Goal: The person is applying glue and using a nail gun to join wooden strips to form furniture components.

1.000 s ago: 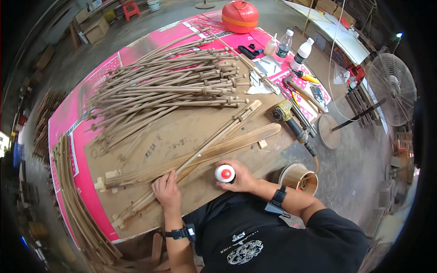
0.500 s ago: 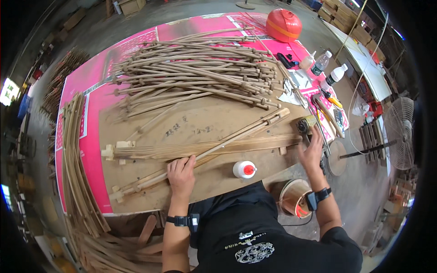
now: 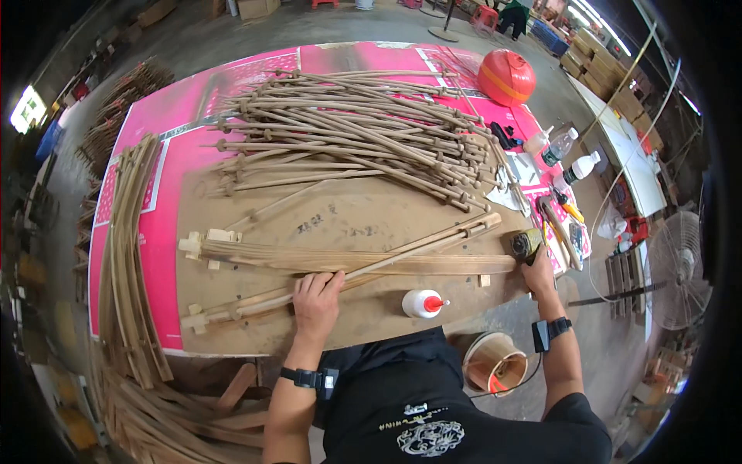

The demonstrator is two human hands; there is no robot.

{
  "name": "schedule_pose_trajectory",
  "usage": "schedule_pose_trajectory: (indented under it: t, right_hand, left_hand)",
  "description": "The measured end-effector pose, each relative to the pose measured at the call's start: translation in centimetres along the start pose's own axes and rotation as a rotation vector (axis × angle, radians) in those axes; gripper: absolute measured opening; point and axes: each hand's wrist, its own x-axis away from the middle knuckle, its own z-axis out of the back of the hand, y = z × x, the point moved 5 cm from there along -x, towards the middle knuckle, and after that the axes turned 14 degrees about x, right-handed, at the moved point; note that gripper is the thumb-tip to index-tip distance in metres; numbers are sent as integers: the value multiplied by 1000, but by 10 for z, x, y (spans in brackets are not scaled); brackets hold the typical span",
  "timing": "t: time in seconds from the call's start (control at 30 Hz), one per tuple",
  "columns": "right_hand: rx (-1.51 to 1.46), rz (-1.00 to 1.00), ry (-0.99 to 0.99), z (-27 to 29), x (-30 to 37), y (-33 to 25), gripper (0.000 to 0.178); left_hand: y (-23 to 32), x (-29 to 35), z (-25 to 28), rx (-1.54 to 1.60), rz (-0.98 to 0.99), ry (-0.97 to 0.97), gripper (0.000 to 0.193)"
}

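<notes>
Gripping a power tool (image 3: 525, 245), the right hand (image 3: 539, 275) borders the board's edge (image 3: 487, 301).

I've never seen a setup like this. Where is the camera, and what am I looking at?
There is no machine: these are a person's two bare hands, seen by a wide fisheye camera worn on the head and looking down, so straight edges bend near the rim. A brown sheet lies on a pink-covered table. Knobbed rods lie piled beyond, and long strips lie at the left. Nearer are a long wooden slat and a white bottle with a red cap. The left hand rests on a thin rod; the right hand is at a power tool, its grip partly hidden.
</notes>
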Motion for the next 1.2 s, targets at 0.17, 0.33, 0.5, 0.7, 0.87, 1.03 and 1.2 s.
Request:
schedule_pose_trajectory:
  t: [0.17, 0.33, 0.5, 0.7, 0.87, 1.03, 1.2]
  right_hand:
    - [22, 12, 62, 52, -7, -8, 49]
    - [-335, 378, -1, 128, 25, -74, 51]
    - [-348, 800, -168, 138, 50, -179, 46]
    - [-273, 896, -547, 109, 66, -255, 52]
    - [-291, 937, -569, 101, 65, -266, 48]
    - [-282, 1024, -454, 102, 69, -268, 37]
    - [-256, 1014, -438, 103, 73, -265, 38]
  left_hand:
    - [1, -3, 3, 29, 13, 1, 23]
    - [-2, -3, 1, 32, 18, -23, 23]
    - [-1, -6, 4, 40, 56, -12, 22]
    - [-3, -3, 1, 70, 73, -13, 24]
    - [-4, -1, 3, 62, 83, -11, 24]
    - [-3, -3, 4, 70, 91, -14, 23]
    - [-2, -4, 4, 76, 87, -9, 22]
